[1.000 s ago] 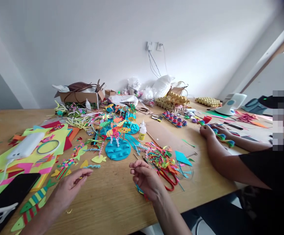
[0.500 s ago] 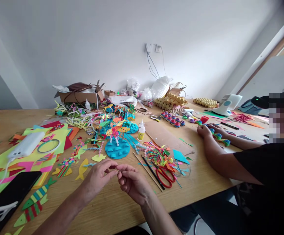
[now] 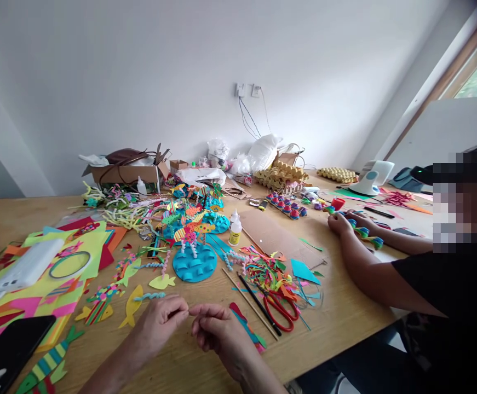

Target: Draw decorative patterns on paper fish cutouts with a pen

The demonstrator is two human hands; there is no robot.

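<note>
On the left of the tabletop, toward its near edge, we have a phone beside the paper sheets, with a power bank lying on them. A striped fish lies just to the right of the phone. Farther right, the yellow fish lies near our left hand, with a blue curl reaching right from it. Toward the far edge stands an open box with a brown bag in it.

Our left hand hovers over the near middle of the tabletop, its fingers together at the tips. The blue disc lies beyond our hands. Our right hand meets the left one at the fingertips, its fingers curled close together; we cannot tell whether anything thin is between them. The glue bottle stands upright to the right of the blue disc.

Just right of our right hand lie colourful strips, then the stick, the pencil and the red scissors, near the scraps. Toward the right edge, another person's hands touch a painted strip.
</note>
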